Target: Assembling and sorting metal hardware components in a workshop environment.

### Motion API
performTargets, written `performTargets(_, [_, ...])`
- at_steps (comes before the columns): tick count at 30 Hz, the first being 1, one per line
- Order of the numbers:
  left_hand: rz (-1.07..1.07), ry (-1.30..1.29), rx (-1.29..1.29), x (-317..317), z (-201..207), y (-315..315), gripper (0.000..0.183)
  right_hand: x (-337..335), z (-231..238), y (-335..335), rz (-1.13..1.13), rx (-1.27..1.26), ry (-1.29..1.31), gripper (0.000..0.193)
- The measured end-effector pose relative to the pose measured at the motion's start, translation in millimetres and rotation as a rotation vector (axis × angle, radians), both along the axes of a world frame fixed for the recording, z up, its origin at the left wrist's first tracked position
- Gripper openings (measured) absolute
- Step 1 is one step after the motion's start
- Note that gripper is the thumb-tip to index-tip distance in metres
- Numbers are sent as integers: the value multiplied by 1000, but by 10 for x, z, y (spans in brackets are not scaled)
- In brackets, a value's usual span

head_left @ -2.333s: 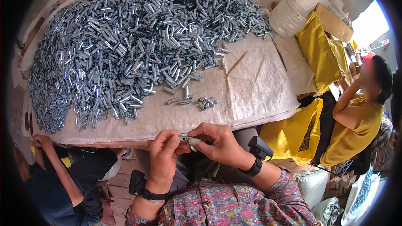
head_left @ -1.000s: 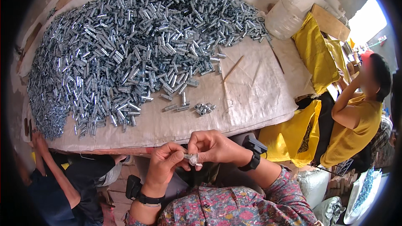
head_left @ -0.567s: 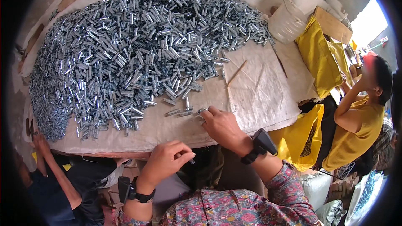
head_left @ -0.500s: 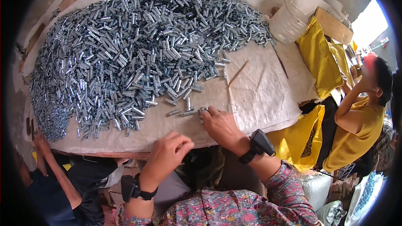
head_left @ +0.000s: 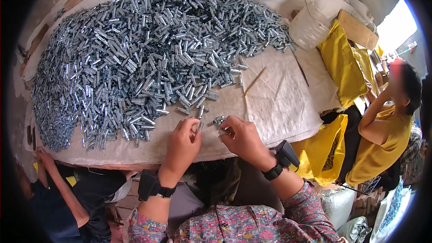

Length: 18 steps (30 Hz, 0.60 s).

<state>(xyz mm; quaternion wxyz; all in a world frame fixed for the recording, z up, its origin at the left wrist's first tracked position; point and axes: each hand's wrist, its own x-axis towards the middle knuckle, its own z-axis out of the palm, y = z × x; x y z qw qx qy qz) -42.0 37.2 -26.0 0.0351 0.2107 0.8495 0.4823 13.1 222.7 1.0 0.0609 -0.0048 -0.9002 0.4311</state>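
Observation:
A large heap of shiny metal sleeves (head_left: 148, 58) covers much of the cloth-covered table (head_left: 279, 108) before me. Near the front of the heap, my left hand (head_left: 183, 143) is closed, pinching a metal sleeve (head_left: 200, 125) between thumb and fingers. Just to its right, my right hand (head_left: 245, 138) has its thumb and fingers curled together; a small shiny bit shows at the fingertips, too small to name. Beside those fingertips, a few small metal pieces (head_left: 219, 120) lie on the cloth.
A thin wooden stick (head_left: 255, 81) lies right of the heap. Farther back stand a translucent bucket (head_left: 309, 28) and yellow sacks (head_left: 340, 63). A person in yellow (head_left: 382, 130) sits at the right. Another person's hand (head_left: 45, 158) touches the table's left edge.
My left hand has moved up to the table and now pinches a metal sleeve. My right hand has shifted slightly right and nearer. The sleeves that lay by its fingertips no longer lie there.

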Motion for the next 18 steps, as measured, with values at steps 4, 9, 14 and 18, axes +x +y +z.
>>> performTargets(4, [-17,-491,396,192,188,-129,23,118,157,-37,26,-288,-167,20])
performTargets(9, [54,-637,722,397,291,-174,24,277,226,-185,139,-367,-55,23])
performTargets(14, [130,-728,908,494,360,-198,22,342,348,-300,204,-256,107,25])
performTargets(18, [130,-703,909,566,372,-212,21,372,368,-330,207,-256,134,27])
